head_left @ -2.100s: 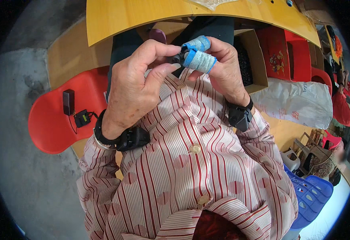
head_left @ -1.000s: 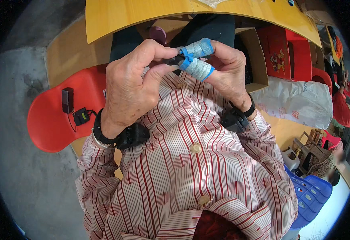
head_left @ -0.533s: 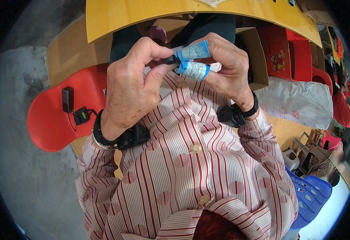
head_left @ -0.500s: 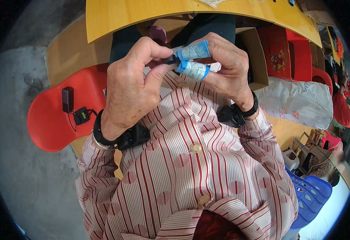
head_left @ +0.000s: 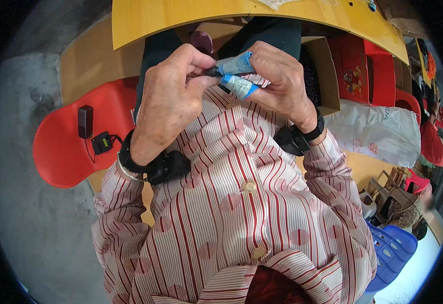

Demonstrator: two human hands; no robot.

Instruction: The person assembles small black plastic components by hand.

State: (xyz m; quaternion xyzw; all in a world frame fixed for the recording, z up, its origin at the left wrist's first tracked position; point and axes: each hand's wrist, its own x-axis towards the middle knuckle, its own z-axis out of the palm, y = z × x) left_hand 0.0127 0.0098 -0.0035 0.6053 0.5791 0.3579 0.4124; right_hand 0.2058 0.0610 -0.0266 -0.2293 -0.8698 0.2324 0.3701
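Observation:
My left hand (head_left: pixel 173 93) pinches a small black piece (head_left: pixel 213 71) between thumb and fingertips; its exact kind is too hidden to make out. From the other side my right hand (head_left: pixel 280 78) closes on the same piece with thumb and forefinger. Blue-edged, pale wraps cover those two right fingers: one wrap (head_left: pixel 235 64) on the forefinger, another wrap (head_left: pixel 239 86) on the thumb. Both hands meet above my lap, in front of my striped shirt (head_left: pixel 231 202). Black straps with dark boxy devices sit on both wrists.
The yellow tabletop (head_left: pixel 221 11) edges the far side. On the left, a red chair (head_left: pixel 59 152) holds a black adapter (head_left: pixel 85 121) and a small black box (head_left: pixel 102 143) with a cable. To the right are an open cardboard box (head_left: pixel 328 76), a red box (head_left: pixel 351 71), a white plastic bag (head_left: pixel 373 129) and a blue stool (head_left: pixel 391 253).
Both hands have shifted slightly left, still pinching the black piece between them. My right thumb and forefinger have tilted a little. The view has moved slightly too.

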